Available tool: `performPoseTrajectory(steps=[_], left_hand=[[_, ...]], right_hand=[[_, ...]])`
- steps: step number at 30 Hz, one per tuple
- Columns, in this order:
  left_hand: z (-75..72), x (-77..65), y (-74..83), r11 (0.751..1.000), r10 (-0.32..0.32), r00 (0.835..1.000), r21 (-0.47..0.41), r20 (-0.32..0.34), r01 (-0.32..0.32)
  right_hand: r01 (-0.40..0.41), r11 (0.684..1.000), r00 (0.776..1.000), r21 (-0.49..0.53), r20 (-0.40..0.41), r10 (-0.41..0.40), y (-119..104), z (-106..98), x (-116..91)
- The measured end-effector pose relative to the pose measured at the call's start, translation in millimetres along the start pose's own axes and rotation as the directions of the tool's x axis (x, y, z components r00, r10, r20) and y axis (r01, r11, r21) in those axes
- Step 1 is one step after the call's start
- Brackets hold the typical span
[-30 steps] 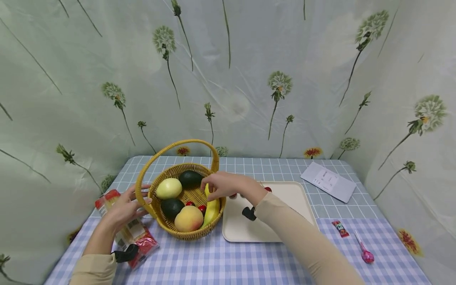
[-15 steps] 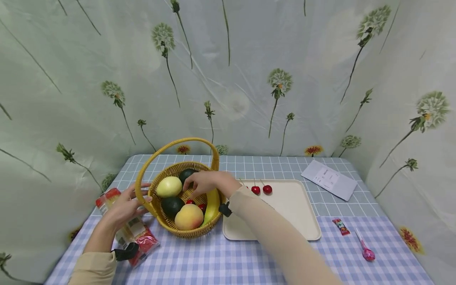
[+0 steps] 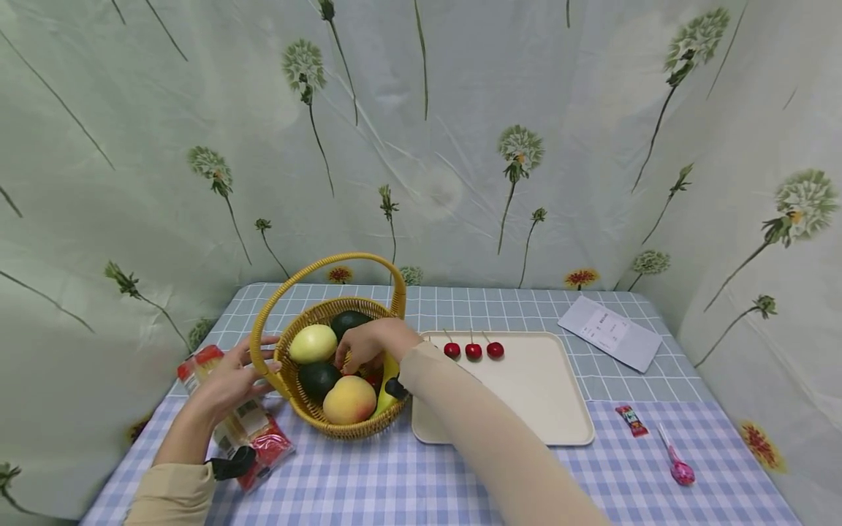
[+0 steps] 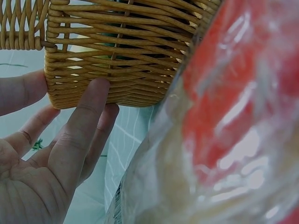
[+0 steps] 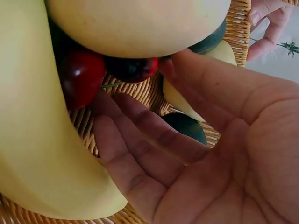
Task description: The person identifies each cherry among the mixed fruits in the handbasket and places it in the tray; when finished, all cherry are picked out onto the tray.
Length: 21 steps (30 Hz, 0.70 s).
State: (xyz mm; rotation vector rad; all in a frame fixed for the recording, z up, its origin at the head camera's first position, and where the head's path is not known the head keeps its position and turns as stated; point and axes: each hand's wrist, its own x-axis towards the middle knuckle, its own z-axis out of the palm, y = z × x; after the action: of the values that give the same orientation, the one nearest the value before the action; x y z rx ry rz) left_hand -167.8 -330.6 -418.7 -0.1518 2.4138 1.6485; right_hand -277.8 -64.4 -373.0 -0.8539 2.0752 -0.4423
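A wicker basket (image 3: 342, 431) with a tall handle holds a peach (image 3: 350, 400), a banana (image 3: 389, 376), two dark green fruits, a pale yellow-green fruit (image 3: 313, 343) and cherries. My right hand (image 3: 362, 343) reaches down inside it. In the right wrist view its thumb and a fingertip are right at a dark red cherry (image 5: 133, 69) partly hidden under the peach, while the other fingers extend loosely below. Another cherry (image 5: 83, 78) lies beside the banana. At the basket's left side, my left hand (image 3: 230, 376) touches the outer weave with fairly straight fingers (image 4: 79, 126).
A cream tray (image 3: 526, 394) right of the basket bears a row of stemmed cherries (image 3: 473, 351). Under my left forearm lies a red-and-clear plastic packet (image 3: 266, 446). Toward the right are a grey-white envelope-like packet (image 3: 608, 332), a small red wrapped sweet (image 3: 632, 421) and a pink lollipop (image 3: 681, 472).
My right hand has moved left from over the banana and tray edge, then down into the basket among the fruit. The left hand stays at the basket's side.
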Motion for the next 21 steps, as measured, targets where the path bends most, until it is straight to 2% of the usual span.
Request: performPoseTrajectory(steps=[10, 21], left_hand=[[0.2, 0.8, 1.1, 1.0, -0.008, 1.0, -0.003, 0.003, 0.008], [-0.5, 1.0, -0.6, 1.0, -0.011, 1.0, 0.002, 0.0, 0.011]], right_hand=[[-0.061, 0.991, 0.997, 0.116, 0.057, 0.055, -4.2, -1.7, -1.8], [-0.041, 0.995, 0.998, 0.096, 0.053, 0.036, -1.9, 0.2, -2.2]])
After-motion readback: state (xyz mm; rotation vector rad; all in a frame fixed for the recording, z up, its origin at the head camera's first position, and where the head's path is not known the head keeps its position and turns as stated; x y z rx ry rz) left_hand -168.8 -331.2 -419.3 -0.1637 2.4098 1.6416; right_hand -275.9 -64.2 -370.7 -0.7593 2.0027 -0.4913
